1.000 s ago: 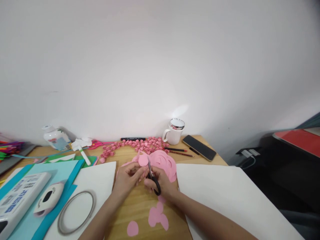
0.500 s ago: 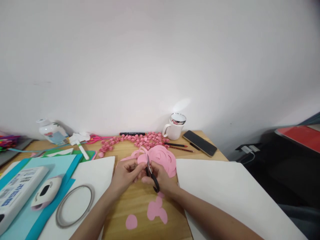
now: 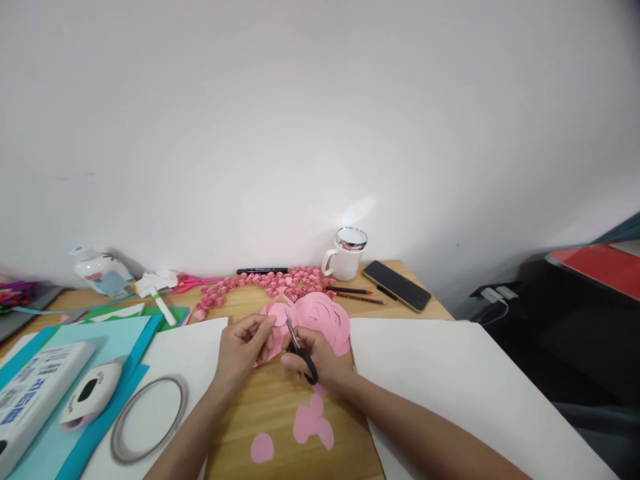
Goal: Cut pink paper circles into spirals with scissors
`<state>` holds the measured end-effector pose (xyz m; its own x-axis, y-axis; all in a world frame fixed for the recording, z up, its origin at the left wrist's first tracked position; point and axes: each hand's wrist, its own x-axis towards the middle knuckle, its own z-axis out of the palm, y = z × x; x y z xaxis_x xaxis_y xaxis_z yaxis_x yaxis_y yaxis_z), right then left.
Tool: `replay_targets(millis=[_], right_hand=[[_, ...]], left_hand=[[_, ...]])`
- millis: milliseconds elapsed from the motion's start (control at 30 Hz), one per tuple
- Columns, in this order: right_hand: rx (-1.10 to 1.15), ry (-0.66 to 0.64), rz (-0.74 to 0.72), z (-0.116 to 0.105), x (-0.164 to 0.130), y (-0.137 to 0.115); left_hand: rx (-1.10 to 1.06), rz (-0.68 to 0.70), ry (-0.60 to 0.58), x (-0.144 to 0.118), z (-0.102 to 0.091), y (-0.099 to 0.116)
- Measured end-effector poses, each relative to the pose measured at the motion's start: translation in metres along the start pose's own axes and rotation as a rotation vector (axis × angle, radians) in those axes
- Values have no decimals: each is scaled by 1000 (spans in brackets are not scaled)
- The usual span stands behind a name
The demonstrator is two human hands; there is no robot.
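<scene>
Head view, starting close: small pink paper circles (image 3: pixel 310 423) are seen lying on the wooden desk (image 3: pixel 280 407), nearest to the body. One more pink circle (image 3: pixel 262 447) is set a little apart on the left.

Just past them, black-handled scissors (image 3: pixel 300 353) are gripped by the right hand (image 3: pixel 313 360), with fingers pushed through the loops and the blades pointed up and away. A pink paper piece (image 3: pixel 277 320) is pinched by the left hand (image 3: pixel 243 347), fingers closed on its edge, and it is met by the scissor blades. The paper is held just above the desk, in the middle, between two big white sheets. One white sheet (image 3: pixel 450 387) is spread on the right.

On the left, a metal ring (image 3: pixel 149 419) is laid on the other white sheet (image 3: pixel 170 373). A white paper punch (image 3: pixel 90 395) is rested on blue paper (image 3: pixel 75 373).

Behind the hands, a stack of pink cut paper (image 3: pixel 327 320) is piled. Farther back, many little pink paper roses (image 3: pixel 265 283) are scattered in a row. A black marker (image 3: pixel 262 271) is placed near the wall. A white mug (image 3: pixel 344 255) is stood beside a dark phone (image 3: pixel 397 285), with pencils (image 3: pixel 357 295) between them. A white bottle (image 3: pixel 99 272) is seen far left.
</scene>
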<state>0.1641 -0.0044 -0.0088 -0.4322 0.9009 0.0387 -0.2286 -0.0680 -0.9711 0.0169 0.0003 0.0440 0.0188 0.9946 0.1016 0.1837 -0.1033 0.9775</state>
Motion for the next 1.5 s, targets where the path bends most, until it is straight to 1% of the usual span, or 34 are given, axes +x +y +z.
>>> replay_targets(millis=[100,267,467,600,700,867,1033,1167,1267,1400,1500], right_hand=[[17,-5,-14,1,0,0],[32,-27,-8,4,-1,-2],[31,-46,-104,6,-1,-9],[38,-41,-94,5,-1,-9],[27,-31,-47,4,-1,-4],[-42,-5,-36,0,-2,4],[-14,7,-6,2,-2,7],[11,0,11,2,-2,9],[21,-18,10,2,-2,7],[31,-47,-36,1,-1,-1],[21,-60,-21,0,-1,-5]], left_hand=[[16,23,-5,-1,1,1],[122,60,-18,-4,6,3],[123,28,-118,-5,5,4],[95,-1,-144,-4,3,5],[70,-8,-130,-3,2,5],[31,3,-66,-3,1,3],[26,8,-28,-2,0,4],[72,53,-23,-2,2,4],[62,31,-68,-2,1,4],[70,4,-192,-2,-3,9],[97,8,-268,1,-9,11]])
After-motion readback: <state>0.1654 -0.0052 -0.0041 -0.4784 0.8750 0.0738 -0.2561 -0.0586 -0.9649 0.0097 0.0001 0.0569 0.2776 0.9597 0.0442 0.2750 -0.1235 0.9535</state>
